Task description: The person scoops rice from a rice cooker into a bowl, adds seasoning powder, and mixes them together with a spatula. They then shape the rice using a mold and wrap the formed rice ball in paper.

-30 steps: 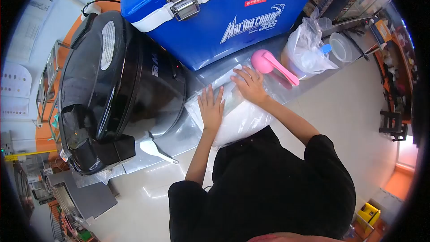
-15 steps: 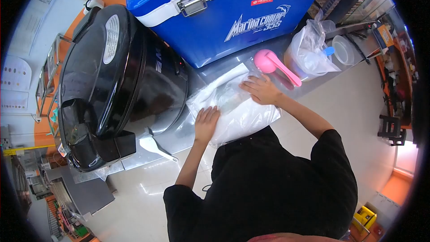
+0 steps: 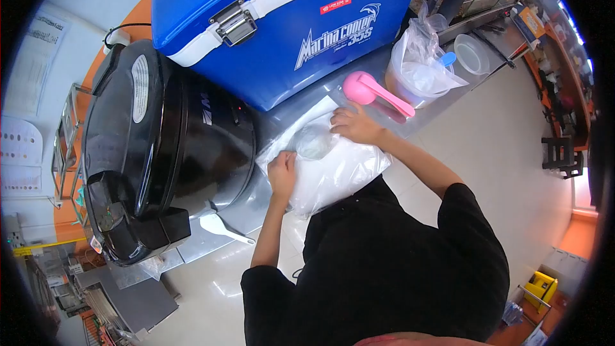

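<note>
A white plastic bag (image 3: 330, 182) lies spread over the metal counter's front edge, with a greyish see-through patch (image 3: 312, 144) bulging in its middle. At its left side my left hand (image 3: 282, 173) is closed, fingers curled on the plastic. My right hand (image 3: 356, 124) grips the far right part of the bag with bent fingers. Just beyond the right hand rests a pink scoop (image 3: 360, 88), its handle pointing right. The exact pinch of each hand's fingertips is partly hidden.
A black rice cooker (image 3: 211, 134) stands left, with a white rice paddle (image 3: 221, 225) before it. Behind is a blue cooler box (image 3: 269, 57). To the right are a plastic-lined tub (image 3: 419, 93) with a blue handle (image 3: 448, 59) and a clear round container (image 3: 472, 53).
Both hands have gone from lying flat on the bag to curled fingers gripping it. A rounded greyish patch now shows between them. The whole view has shifted slightly.
</note>
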Tool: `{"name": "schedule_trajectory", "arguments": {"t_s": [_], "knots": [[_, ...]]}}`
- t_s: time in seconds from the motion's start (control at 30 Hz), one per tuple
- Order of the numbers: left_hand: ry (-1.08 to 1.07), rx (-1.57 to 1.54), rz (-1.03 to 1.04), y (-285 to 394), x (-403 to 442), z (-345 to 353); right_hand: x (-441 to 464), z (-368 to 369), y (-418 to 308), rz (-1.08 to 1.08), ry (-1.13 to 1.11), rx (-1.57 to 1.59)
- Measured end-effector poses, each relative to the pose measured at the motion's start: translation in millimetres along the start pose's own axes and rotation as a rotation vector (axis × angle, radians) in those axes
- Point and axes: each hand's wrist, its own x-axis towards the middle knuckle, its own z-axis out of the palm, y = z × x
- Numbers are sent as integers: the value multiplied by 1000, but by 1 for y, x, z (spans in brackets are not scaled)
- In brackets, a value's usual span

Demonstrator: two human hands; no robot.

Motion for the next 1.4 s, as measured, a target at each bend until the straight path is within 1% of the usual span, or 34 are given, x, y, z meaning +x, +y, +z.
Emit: {"name": "schedule_trajectory", "arguments": {"t_s": [0.07,0.1,0.17,0.2,0.27,0.3,0.37,0.4,0.47,0.5,0.57,0.6,0.67,0.7,0.73,0.77,0.83,0.87,0.9,0.93,0.97,1.03,1.07,1.17,1.23,1.27,1.37,1.4], "knots": [[-43,50,-255,11,5,-10,5,-4,9,21,-103,151],[-91,101,-221,8,8,-13,9,-10,10,32,-154,225],[-181,203,-151,0,16,-19,22,-17,9,152,-350,259],[-179,224,-105,-2,18,-18,28,-18,8,209,-449,276],[-176,269,-20,-6,23,-17,38,-12,9,290,-506,343],[-63,353,72,-4,25,-16,41,-9,8,328,-538,378],[163,519,254,3,30,-14,41,-6,4,242,-285,293],[125,508,288,5,33,-16,41,-5,3,201,-157,248],[54,479,359,9,41,-18,45,2,2,291,-39,260],[-94,425,286,8,46,-18,45,7,2,337,20,265],[-390,313,140,4,53,-20,47,15,13,379,-200,429],[-392,274,91,5,52,-20,49,13,17,399,-307,511],[-389,198,-9,8,50,-18,45,8,15,373,-312,435],[-321,214,46,-1,46,-7,45,3,11,343,-317,402],[-242,239,83,-9,39,4,42,-2,3,322,-273,282],[-182,194,30,1,27,6,38,-3,-6,282,-222,169],[-23,97,24,-2,8,26,24,12,-18,142,38,35],[28,33,35,1,1,29,20,9,-24,156,73,73],[25,10,6,-1,-4,30,18,6,-31,176,43,97],[56,-30,24,-2,-8,31,15,4,-35,204,9,113],[91,-83,6,2,-9,29,11,5,-36,164,28,85],[78,-178,-90,12,-13,22,6,6,-38,112,50,13],[71,-177,-134,14,-16,21,4,4,-40,94,54,-30],[3,-197,-237,16,-16,18,7,-18,-65,157,99,-133],[-65,-236,-279,11,-9,15,-1,-14,-72,242,18,-177],[-107,-216,-266,-3,-4,25,-5,-10,-73,280,-19,-201],[-132,-215,-184,-13,6,31,-13,0,-60,280,-115,-181],[-204,-247,-208,-16,10,28,-11,0,-60,304,-91,-155]]}}
